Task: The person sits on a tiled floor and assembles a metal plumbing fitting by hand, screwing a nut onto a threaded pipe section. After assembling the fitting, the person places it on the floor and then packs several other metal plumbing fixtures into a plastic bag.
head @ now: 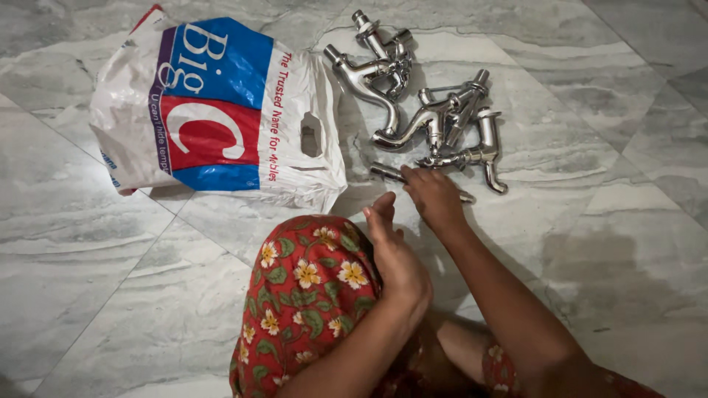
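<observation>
You had polished chrome metal taps (431,118), mirror-glossy, lying on a smooth, veined marble floor (619,243) with a soft sheen. Beside them lay a thin, crinkled plastic carrier bag (214,110), slightly shiny. Matt printed floral cloth (306,295) covered your knee.

A plastic carrier bag (214,110) is lying flat on the tiled floor (627,243), at the left of the view. Just right of it, a cluster of metal taps (420,110) is lying on the same floor, several crossing and touching one another. The right hand (434,197) is resting at the near edge of that cluster, over 1 tap lying closest to the person. The left hand (394,254) is sitting just nearer, beside a raised knee (310,295), which is lying below the bag.
</observation>
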